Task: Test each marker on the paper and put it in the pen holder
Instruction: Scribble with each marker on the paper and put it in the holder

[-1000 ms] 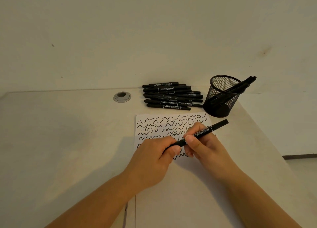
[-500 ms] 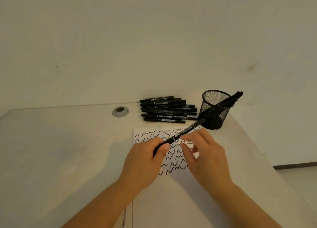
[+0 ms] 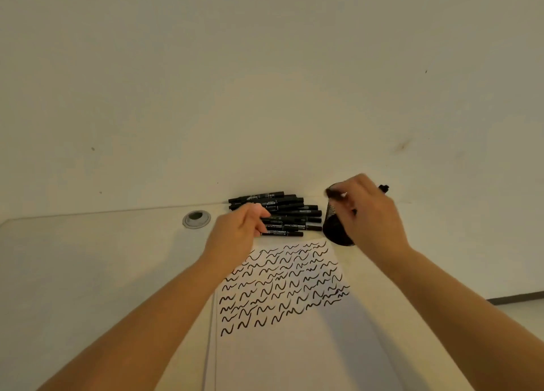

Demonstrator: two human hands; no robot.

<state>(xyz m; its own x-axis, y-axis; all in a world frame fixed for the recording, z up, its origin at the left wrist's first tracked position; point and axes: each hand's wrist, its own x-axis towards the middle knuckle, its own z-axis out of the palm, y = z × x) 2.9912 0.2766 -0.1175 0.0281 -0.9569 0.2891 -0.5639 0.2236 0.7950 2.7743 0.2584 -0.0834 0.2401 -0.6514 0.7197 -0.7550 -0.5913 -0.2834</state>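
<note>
nearest on the table [image 3: 88, 273] lies the paper [image 3: 294, 346], its far half covered in rows of black squiggles. just beyond its far left corner the left hand [image 3: 238, 231] reaches over the near edge of the pile of markers [image 3: 282, 214], fingers curled down onto it; whether they grip one i cannot tell. to the right, past the paper's far right corner, stands the pen holder [image 3: 335, 231], and the right hand [image 3: 365, 211] hovers over its mouth, fingers pinched on a marker [image 3: 334, 193]. farther left sits a round grommet [image 3: 196, 219].
</note>
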